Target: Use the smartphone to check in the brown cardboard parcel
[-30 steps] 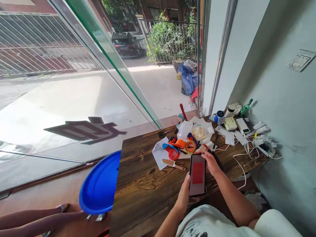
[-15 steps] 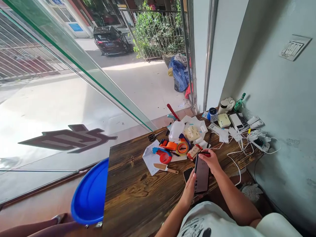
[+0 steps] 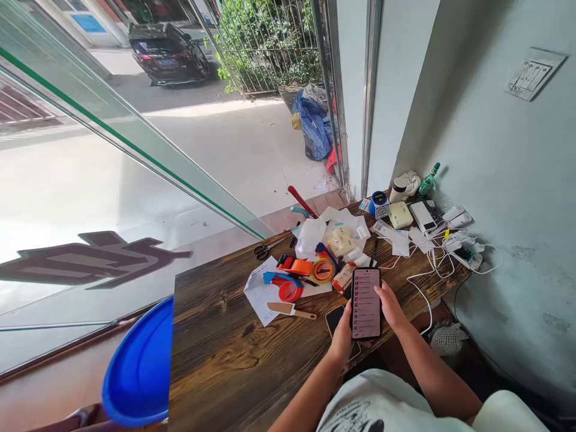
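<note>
Both hands held one slim black smartphone [image 3: 366,303] upright above the near edge of the table. The left hand [image 3: 342,337] cupped its lower left side with fingers curled behind it, and the right hand [image 3: 390,306] closed round its right edge, thumb resting near the glass. A second earlier the screen had shown a solid red block; half a second earlier the phone was tilted and its screen looked dim grey. Now the screen was lit, showing a pale list with small red marks (too small to read), so the person appeared to have moved on to a new page.

Just beneath the left hand, a second dark phone [image 3: 335,318] lay flat on the rough, knotty dark wooden tabletop [image 3: 216,354]. Beyond it lay a small wooden-handled scraper [image 3: 288,309], a glossy red tape dispenser [image 3: 288,289] on white paper, and an orange tape gun with a roll of brown tape [image 3: 312,267]. Crumpled white plastic bags [image 3: 330,231] sat behind, and tangled white charging cables [image 3: 443,252] trailed toward the pale wall. A smooth round blue plastic stool seat [image 3: 137,372] stood at the table's left.
</note>
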{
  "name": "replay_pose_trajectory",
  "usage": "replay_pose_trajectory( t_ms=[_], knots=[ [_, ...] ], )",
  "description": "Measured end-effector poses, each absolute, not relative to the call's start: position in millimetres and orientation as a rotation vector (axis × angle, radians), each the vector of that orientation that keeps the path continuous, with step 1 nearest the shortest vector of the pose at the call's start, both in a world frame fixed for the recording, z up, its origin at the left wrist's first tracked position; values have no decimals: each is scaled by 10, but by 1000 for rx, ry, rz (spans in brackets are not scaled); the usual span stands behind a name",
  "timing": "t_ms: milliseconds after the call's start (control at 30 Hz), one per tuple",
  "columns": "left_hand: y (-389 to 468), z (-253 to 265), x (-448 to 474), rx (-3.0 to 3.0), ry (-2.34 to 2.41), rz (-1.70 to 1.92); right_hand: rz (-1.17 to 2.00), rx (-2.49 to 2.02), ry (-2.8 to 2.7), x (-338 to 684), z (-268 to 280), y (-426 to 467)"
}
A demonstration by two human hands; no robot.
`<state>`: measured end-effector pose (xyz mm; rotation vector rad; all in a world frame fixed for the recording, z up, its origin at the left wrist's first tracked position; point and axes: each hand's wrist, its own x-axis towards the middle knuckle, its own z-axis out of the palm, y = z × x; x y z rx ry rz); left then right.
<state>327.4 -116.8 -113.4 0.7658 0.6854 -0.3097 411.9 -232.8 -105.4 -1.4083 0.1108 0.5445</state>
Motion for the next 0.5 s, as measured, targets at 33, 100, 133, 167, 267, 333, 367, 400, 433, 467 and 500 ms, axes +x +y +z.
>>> replay_pose_trajectory(
  t_ms=[33, 100, 133, 167, 267, 333, 367, 400, 433, 467, 500],
  knots=[
    [-1185, -1154, 3311, 757, 682, -315, 529, -1416, 114, 4131, -1055, -2337],
    [-1216, -1196, 3374, 744, 678, -314, 498, -1435, 131, 4178, -1074, -2354],
    [-1229, -1218, 3401, 740, 678, -310, 484, -1446, 144, 4208, -1090, -2365],
    [-1240, -1241, 3424, 737, 678, -306, 471, -1457, 158, 4239, -1111, -2378],
    [-1266, -1308, 3485, 736, 685, -295, 430, -1493, 197, 4318, -1195, -2426],
    [-1297, -1347, 3541, 742, 685, -298, 398, -1512, 217, 4358, -1268, -2465],
    [-1323, -1365, 3580, 747, 683, -304, 380, -1520, 227, 4376, -1312, -2490],
    [-1358, -1383, 3628, 754, 678, -314, 361, -1529, 237, 4394, -1361, -2521],
    [-1402, -1400, 3686, 759, 672, -327, 341, -1542, 249, 4415, -1417, -2560],
    [-1454, -1419, 3752, 764, 665, -342, 322, -1558, 262, 4439, -1478, -2609],
    [-1513, -1439, 3826, 766, 659, -358, 304, -1579, 276, 4465, -1545, -2669]
  ],
)
